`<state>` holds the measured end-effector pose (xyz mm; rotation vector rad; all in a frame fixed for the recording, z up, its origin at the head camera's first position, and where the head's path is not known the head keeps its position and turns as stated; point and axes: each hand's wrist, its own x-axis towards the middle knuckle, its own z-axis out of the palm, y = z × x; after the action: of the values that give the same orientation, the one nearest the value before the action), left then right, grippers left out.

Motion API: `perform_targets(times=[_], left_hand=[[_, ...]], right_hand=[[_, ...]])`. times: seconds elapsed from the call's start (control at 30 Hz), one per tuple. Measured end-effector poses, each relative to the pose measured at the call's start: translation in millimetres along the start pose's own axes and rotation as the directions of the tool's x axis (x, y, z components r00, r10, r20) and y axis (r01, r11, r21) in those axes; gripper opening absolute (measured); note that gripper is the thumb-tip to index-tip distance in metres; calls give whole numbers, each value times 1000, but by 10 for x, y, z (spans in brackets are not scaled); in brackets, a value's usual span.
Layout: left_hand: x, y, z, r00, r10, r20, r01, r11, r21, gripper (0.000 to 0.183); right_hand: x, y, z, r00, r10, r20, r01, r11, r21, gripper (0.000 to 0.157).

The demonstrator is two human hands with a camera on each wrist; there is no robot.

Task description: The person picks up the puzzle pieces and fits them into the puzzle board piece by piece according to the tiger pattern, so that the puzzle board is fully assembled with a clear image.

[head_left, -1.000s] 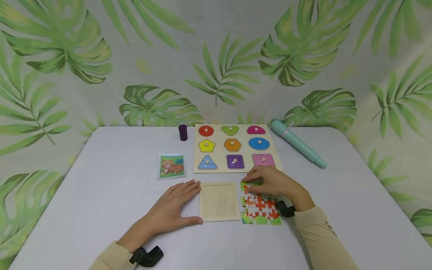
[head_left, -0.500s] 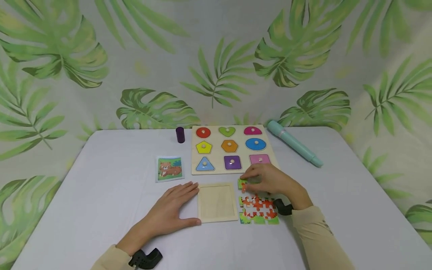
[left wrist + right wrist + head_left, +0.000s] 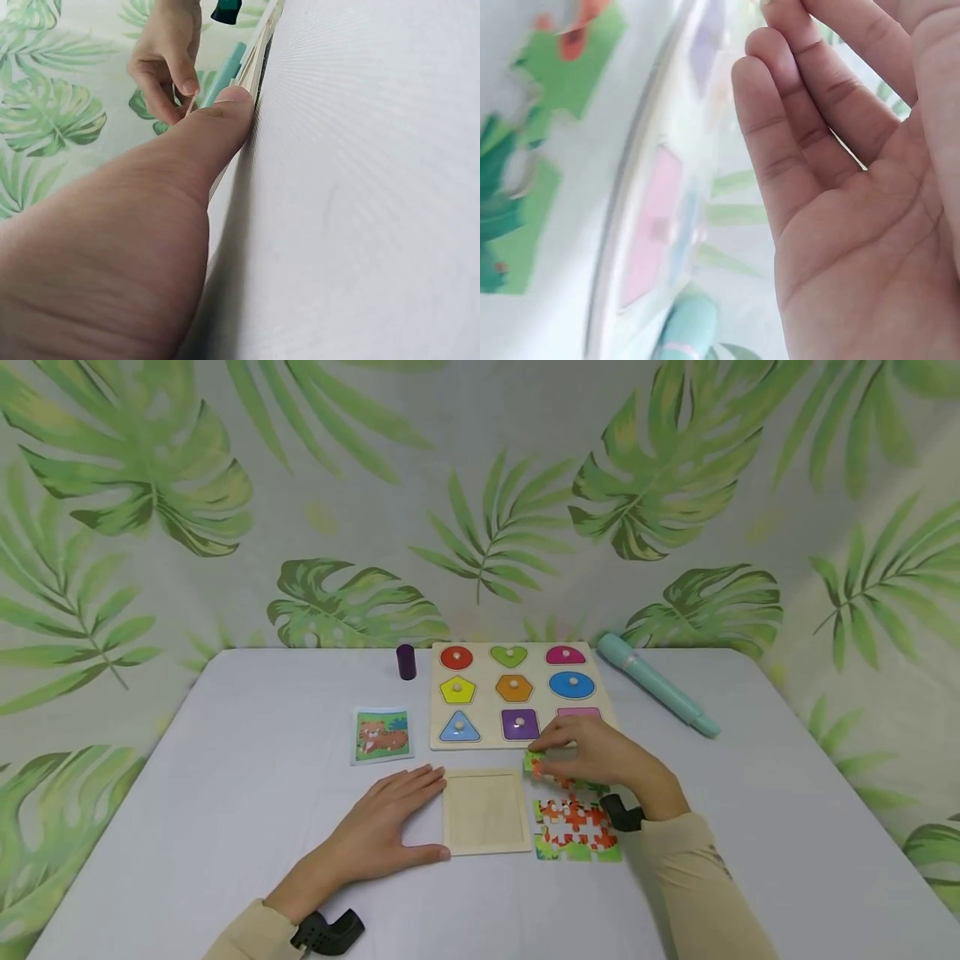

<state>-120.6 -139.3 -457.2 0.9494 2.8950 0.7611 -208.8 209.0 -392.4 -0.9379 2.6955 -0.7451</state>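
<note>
My left hand [image 3: 382,827] lies on the table with fingers straight and thumb apart, its tips at the left edge of a shallow square wooden puzzle tray [image 3: 487,814]. The tray's inside is bare. To its right, my right hand [image 3: 600,756] pinches a green and orange jigsaw piece [image 3: 532,763] between thumb and fingers, near the tray's upper right corner. In the left wrist view the pinched piece [image 3: 190,103] shows edge-on. Below the right hand, several jigsaw pieces [image 3: 576,828] with a tiger pattern lie in rows; the hand covers part of the upper ones.
A wooden shape board [image 3: 487,718] with knobbed shapes lies behind the tray. Left of it are a tiger picture card [image 3: 382,735] and a dark purple cylinder [image 3: 407,662]. A turquoise pen-shaped stick [image 3: 660,685] lies at the back right, before the leaf-print cloth [image 3: 487,527].
The right hand has lifted the jigsaw piece out of the top left corner of the rows and carried it slightly left and away. The left hand stays at the tray.
</note>
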Motion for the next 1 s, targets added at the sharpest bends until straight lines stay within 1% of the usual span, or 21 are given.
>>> perform_targets(times=[0.13,0.23,0.33,0.47,0.67,0.8,1.0], left_hand=[[-2,-4,13,1000,-3,-5,3,1000,-5,93],[1,-5,17,1000,2,-5,-2,1000,-5,93],[6,-7,14,1000,5,-3,-5,1000,1,92],[5,-12,8,1000,-4,8,4,1000,9,92],[-11,-2,-5,1000,-16,21,15,1000,15,91],[-20,0,3,1000,-14,18,14,1000,11,91],[-5,-6,2,1000,-10,11,10,1000,20,92]], right_hand=[[53,-62,-12,1000,21,-2,-21,1000,6,28],[70,-92,7,1000,19,-7,-19,1000,14,28],[78,-139,41,1000,-14,-7,14,999,30,28],[85,-213,94,998,-57,-8,57,998,24,28],[114,-276,170,992,-110,-57,110,994,-3,30],[143,-323,216,988,-132,-81,132,991,-9,30],[197,-431,265,985,-150,-85,149,989,-19,32]])
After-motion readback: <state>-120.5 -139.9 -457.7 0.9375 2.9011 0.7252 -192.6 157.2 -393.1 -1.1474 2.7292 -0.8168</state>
